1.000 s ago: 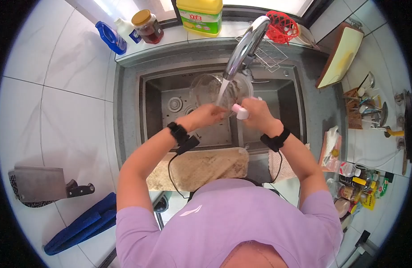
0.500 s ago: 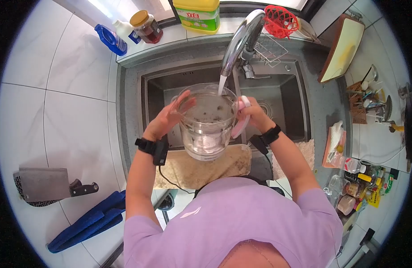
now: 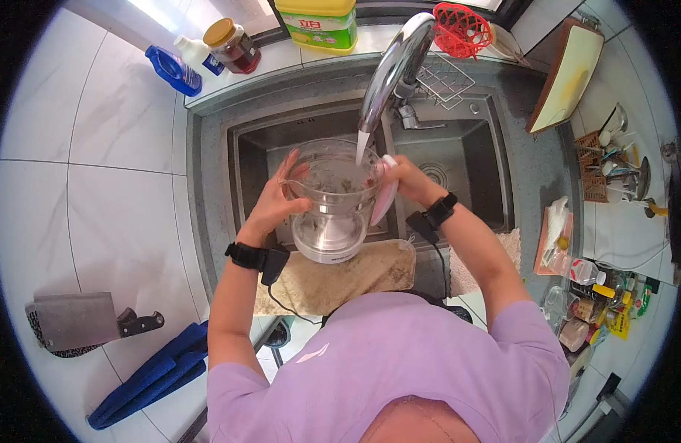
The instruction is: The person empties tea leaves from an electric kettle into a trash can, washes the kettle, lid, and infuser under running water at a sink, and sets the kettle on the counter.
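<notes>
A clear glass pitcher (image 3: 330, 214) with a metallic-looking base and a pink and white handle is held upright over the left sink basin. My left hand (image 3: 279, 203) is wrapped round its left side near the rim, thumb in front. My right hand (image 3: 412, 181) grips the handle (image 3: 385, 198) on the right. Water runs from the chrome faucet (image 3: 388, 74) into the pitcher's open top. Small dark bits show inside the glass.
The double sink (image 3: 458, 159) has a drain in its right basin. Behind it stand a yellow detergent jug (image 3: 320, 28), a jar (image 3: 233, 48) and a red basket (image 3: 462, 31). A cleaver (image 3: 78, 323) is at left, a beige cloth (image 3: 340, 279) along the front edge.
The pitcher, first low in the sink, has come up and toward me, then shifted slightly left. My left hand has moved from its lower front to its left side.
</notes>
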### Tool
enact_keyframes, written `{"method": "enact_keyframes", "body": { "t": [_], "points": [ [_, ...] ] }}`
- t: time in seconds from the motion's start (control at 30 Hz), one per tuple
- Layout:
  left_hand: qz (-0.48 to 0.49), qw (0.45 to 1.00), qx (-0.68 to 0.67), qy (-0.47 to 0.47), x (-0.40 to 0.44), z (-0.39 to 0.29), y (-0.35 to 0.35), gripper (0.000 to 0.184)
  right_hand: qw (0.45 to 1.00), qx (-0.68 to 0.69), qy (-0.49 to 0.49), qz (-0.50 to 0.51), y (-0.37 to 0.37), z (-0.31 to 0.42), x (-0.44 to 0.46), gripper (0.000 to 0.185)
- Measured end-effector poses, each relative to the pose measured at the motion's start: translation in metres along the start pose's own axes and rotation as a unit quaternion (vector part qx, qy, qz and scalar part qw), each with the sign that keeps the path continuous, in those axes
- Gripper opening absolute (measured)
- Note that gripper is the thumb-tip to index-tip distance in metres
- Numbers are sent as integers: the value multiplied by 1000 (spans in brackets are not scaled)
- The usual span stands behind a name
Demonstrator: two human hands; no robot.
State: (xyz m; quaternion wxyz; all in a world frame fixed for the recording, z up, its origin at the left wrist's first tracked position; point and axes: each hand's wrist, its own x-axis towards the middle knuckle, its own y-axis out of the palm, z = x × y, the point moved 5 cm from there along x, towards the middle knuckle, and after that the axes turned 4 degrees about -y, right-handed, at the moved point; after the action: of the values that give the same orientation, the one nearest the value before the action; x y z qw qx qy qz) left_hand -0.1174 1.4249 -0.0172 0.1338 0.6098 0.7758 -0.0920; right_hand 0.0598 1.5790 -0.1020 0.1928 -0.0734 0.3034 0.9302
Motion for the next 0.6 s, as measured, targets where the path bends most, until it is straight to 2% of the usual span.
{"method": "enact_keyframes", "body": {
  "t": [0.07,0.17,0.2,0.27,0.4,0.5,0.53,0.6],
  "points": [
    [42,999,-16,10,6,1,-2,118,996,-52,38,65,0,2,-11,14],
    [83,996,-23,36,11,4,-3,114,987,-83,39,129,6,15,-21,14],
    [93,994,-21,48,12,3,-4,112,992,-70,30,101,3,15,-22,14],
    [41,997,-43,45,12,2,-11,90,998,-45,13,46,0,13,-27,13],
    [-105,989,-43,93,8,-22,-33,43,982,-158,-43,-88,17,17,-39,9],
    [-87,995,33,43,17,-17,-27,30,961,-234,-76,-129,33,20,-35,8],
    [-112,981,147,60,18,-22,-20,31,955,-249,-81,-140,30,14,-31,9],
    [-133,988,74,38,21,-35,3,32,940,-286,-100,-159,32,15,-25,10]
  ]
}}
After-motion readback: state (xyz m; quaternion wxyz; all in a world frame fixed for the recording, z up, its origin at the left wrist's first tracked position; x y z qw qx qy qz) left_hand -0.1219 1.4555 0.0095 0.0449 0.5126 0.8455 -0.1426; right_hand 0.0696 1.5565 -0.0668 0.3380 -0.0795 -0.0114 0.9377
